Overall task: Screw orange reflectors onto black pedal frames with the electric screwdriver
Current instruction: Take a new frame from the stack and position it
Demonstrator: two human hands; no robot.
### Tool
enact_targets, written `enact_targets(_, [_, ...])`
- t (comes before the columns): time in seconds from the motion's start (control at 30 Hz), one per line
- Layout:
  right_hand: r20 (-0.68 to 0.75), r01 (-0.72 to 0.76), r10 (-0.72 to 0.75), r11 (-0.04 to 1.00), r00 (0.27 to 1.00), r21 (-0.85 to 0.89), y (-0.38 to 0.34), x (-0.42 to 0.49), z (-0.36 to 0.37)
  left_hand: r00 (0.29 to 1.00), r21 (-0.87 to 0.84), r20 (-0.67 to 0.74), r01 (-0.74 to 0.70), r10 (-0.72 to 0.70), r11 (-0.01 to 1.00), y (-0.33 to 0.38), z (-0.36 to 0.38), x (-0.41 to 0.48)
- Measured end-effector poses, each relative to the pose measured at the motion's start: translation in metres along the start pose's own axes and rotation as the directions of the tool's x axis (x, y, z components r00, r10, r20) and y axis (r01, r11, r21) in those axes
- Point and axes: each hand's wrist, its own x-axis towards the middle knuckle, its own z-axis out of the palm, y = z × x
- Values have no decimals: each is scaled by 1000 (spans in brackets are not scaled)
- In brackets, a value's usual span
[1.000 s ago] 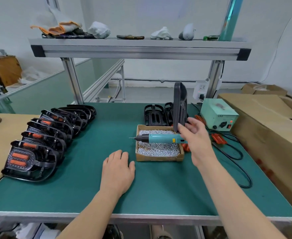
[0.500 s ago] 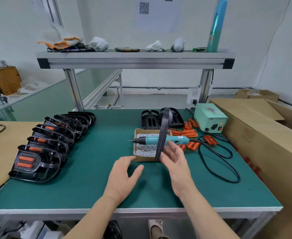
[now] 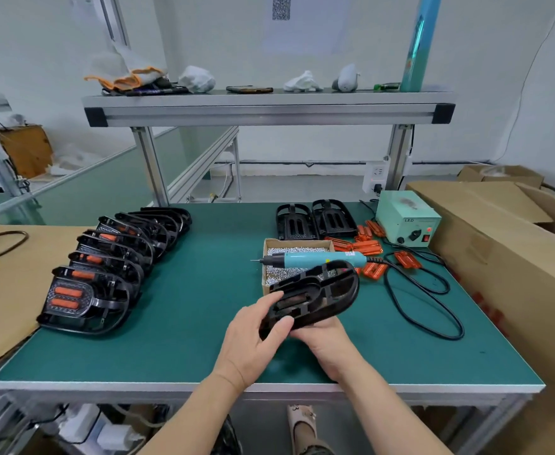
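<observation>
Both hands hold a bare black pedal frame point(image 3: 322, 295) just above the green table point(image 3: 203, 323), tilted nearly flat. My left hand point(image 3: 253, 336) grips its near left end, thumb on top. My right hand point(image 3: 327, 339) supports it from underneath, fingers hidden by the frame. The teal electric screwdriver point(image 3: 318, 259) lies across a cardboard box of screws point(image 3: 297, 251) just behind. Loose orange reflectors point(image 3: 366, 247) are scattered to the right of the box. Two more bare frames point(image 3: 315, 221) lie behind it.
A row of several finished pedals with orange reflectors point(image 3: 85, 290) lines the table's left side. A green power supply point(image 3: 407, 221) sits at the back right, its black cable point(image 3: 433, 310) looping over the table. Cardboard boxes point(image 3: 499, 257) flank the right edge.
The frame came from upright near the box down toward me and tipped flat. My left hand rose from the table and took hold of its near end; my right hand shifted underneath.
</observation>
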Motion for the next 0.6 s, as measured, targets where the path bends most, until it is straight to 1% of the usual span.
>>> enact_targets(0.07, [-35,-15,15,1000,999,10,1,-1,-1,1000,37,2,-24,24,999,1,1,-1])
enact_targets(0.2, [-38,2,-2,1000,999,9,2,0,0,999,72,-5,-47,47,996,1,2,1])
enact_targets(0.33, [3,23,-23,1000,1000,1,-2,-3,-2,999,68,8,-39,39,997,-1,2,1])
enact_targets(0.4, [-3,11,-11,999,1000,-39,-2,-2,-3,1000,38,12,-10,10,999,-3,2,2])
enact_targets(0.5, [-120,-5,-11,991,993,-133,0,1,-1,1000,-29,-3,23,-23,999,-4,2,3])
enact_targets(0.53, [-170,-11,-10,992,985,-122,0,2,0,999,-54,-13,29,-30,998,-5,2,2])
enact_targets(0.6, [-266,-3,-7,999,964,-39,1,4,1,998,-100,-29,44,-47,994,-4,1,2])
